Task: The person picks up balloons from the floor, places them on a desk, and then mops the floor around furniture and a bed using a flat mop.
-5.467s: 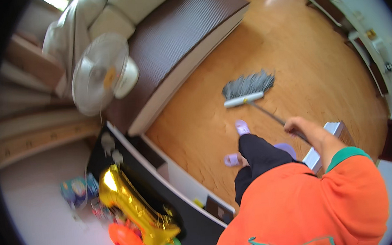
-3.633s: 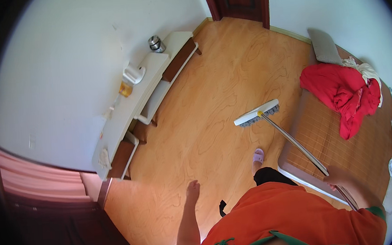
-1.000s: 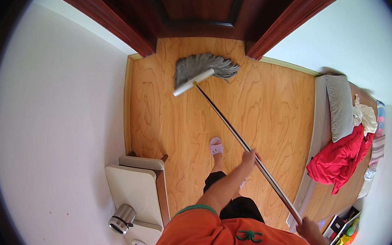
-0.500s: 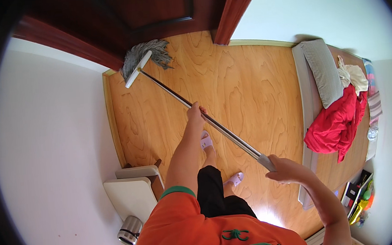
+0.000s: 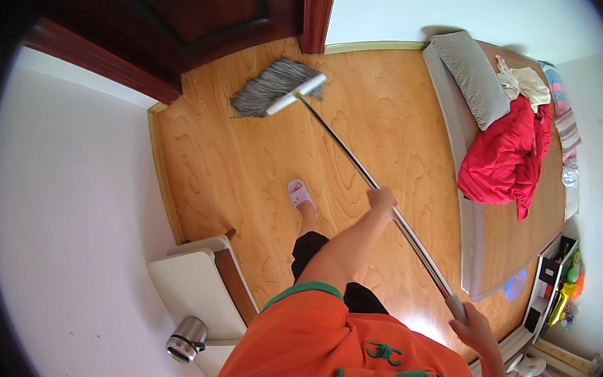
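Mopping, mid-stroke. My left hand wraps the mop handle halfway; my right hand grips its top end. Mop head on floor near door. Next, probably: pull back, steady pressure.

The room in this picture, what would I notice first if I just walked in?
Probably the long mop, its grey head on the wooden floor by the dark door, held by the left hand midway and the right hand at the end. Then the bright red cloth heaped on the bed at the right.
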The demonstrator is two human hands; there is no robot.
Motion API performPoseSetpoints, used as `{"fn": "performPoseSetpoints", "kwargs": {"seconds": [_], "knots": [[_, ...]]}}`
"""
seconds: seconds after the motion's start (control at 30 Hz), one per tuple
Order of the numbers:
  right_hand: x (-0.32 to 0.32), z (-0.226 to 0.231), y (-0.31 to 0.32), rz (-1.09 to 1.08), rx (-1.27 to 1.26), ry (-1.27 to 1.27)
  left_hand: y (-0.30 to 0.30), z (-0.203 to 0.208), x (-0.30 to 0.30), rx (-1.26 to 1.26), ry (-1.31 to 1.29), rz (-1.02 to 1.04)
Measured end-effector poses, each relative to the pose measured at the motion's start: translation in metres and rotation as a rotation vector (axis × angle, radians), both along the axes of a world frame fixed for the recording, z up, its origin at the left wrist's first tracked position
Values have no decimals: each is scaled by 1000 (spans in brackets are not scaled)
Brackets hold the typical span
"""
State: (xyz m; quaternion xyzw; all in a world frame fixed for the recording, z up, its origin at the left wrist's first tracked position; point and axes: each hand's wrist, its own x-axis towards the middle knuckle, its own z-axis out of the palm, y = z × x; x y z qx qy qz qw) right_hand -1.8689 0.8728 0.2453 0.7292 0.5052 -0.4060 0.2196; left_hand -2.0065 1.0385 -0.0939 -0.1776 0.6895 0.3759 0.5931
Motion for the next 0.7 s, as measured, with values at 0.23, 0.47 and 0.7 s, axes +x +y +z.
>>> {"fn": "performPoseSetpoints", "kwargs": {"seconds": [0.23,0.47,0.7], "knots": [[16,98,-52,205,216,-559,-44,90,103,50,-412,-91],[76,106,-25,479,434,-626,-27,74,139,69,-608,-12],[65,75,114,867,699,-441,57,83,9,295,-685,251]]}}
